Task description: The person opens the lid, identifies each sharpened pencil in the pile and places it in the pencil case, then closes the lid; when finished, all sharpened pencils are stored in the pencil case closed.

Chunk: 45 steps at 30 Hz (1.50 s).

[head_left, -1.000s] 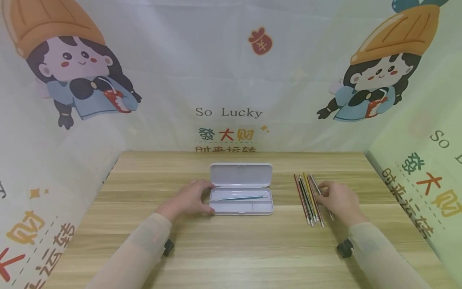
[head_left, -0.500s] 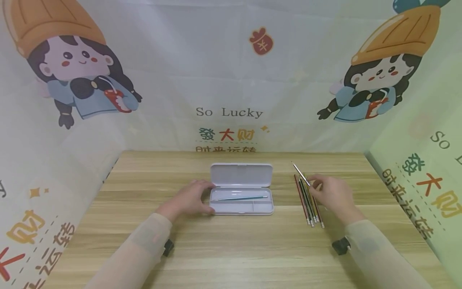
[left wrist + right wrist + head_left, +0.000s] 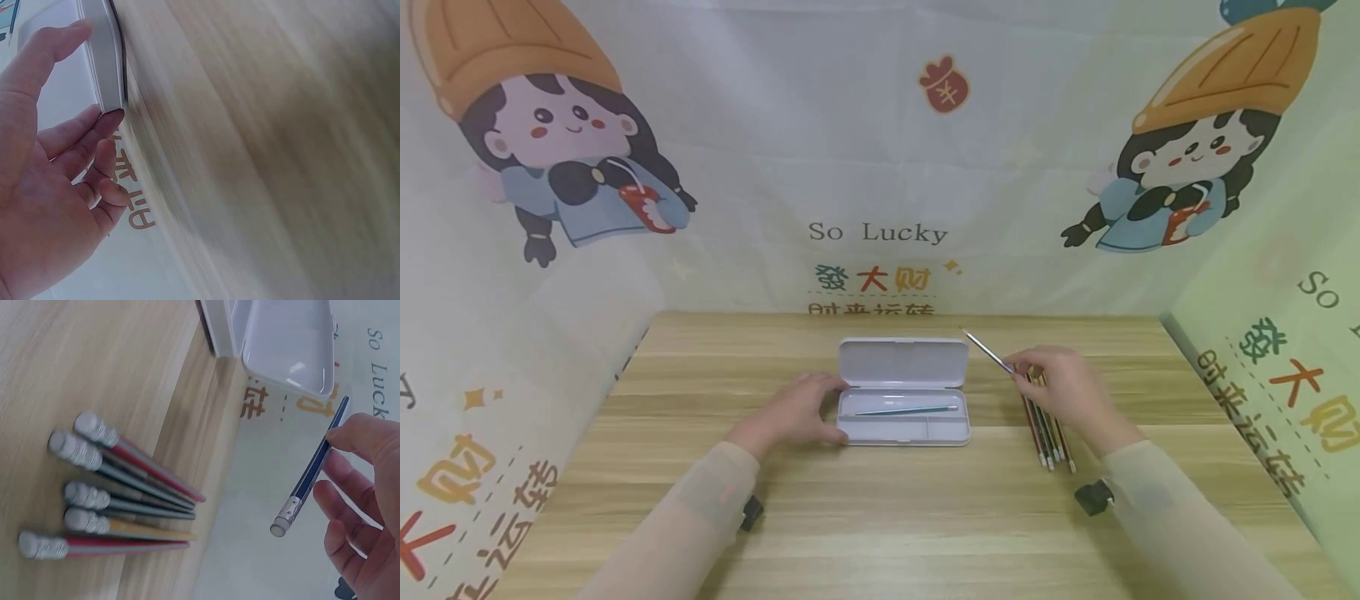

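Note:
A white pencil case [image 3: 880,430] lies with its lid [image 3: 902,364] raised at the back. In its rear compartment rests a teal pencil [image 3: 910,410]. My left hand [image 3: 805,410] holds the case's left end, thumb at the front corner and fingers toward the back; the left wrist view shows the thumb [image 3: 65,40] on the rim. Right of the case, my right hand [image 3: 1063,387] pinches a dark blue striped pencil [image 3: 309,472] above the table, its tip pointing to the far left. Beneath that hand lie several pencils [image 3: 128,546], eraser ends toward me and partly covered.
The wooden table [image 3: 880,525] ends at a printed cloth backdrop [image 3: 880,167], which also rises on both sides. A small black object [image 3: 1093,497] sits at the right wrist, and a similar one [image 3: 751,512] at the left.
My right hand has lifted the dark blue pencil from the right of the pile and carried it left toward the case, turning its tip leftward. The left hand has stayed on the case.

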Each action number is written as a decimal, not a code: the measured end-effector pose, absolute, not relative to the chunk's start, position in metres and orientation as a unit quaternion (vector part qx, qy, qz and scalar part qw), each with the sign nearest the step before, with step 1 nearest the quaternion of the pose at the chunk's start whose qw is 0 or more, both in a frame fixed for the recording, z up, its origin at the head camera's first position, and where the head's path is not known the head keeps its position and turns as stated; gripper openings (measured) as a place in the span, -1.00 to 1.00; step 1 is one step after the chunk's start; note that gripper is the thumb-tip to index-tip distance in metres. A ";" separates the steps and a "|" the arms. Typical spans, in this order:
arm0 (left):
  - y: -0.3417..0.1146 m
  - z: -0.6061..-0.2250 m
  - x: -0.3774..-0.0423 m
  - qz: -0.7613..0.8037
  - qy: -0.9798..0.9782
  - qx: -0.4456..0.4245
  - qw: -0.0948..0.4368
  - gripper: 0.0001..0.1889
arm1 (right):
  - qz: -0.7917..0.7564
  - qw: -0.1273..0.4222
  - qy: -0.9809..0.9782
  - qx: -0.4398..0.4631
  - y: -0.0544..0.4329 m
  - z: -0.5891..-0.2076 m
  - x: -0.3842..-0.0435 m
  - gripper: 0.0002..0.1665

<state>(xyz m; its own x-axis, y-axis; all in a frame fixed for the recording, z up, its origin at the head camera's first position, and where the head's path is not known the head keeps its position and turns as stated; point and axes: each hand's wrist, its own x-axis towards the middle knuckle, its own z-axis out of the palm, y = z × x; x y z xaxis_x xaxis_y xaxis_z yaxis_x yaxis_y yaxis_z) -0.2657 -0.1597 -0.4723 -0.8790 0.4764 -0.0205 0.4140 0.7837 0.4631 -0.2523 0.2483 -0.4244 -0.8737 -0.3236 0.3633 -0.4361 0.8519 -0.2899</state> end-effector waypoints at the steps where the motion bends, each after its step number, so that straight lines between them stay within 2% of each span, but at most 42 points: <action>1: -0.160 -0.472 -0.266 0.229 0.942 0.238 0.067 -0.09 | 0.188 0.156 -0.947 0.209 0.246 -0.424 -0.252 -0.75; 7: -0.159 -0.471 -0.266 0.232 0.941 0.237 0.068 -0.08 | 0.197 0.176 -0.923 0.281 0.235 -0.426 -0.258 -0.75; 19: -0.157 -0.472 -0.267 0.226 0.941 0.243 0.065 -0.10 | 0.226 0.145 -0.888 0.373 0.197 -0.436 -0.271 -0.80; 34: -0.157 -0.473 -0.267 0.227 0.941 0.241 0.066 -0.11 | 0.167 0.073 -0.889 0.421 0.157 -0.451 -0.285 -0.78; 45: -0.159 -0.471 -0.266 0.227 0.940 0.246 0.062 -0.11 | 0.138 0.059 -0.885 0.440 0.135 -0.464 -0.288 -0.80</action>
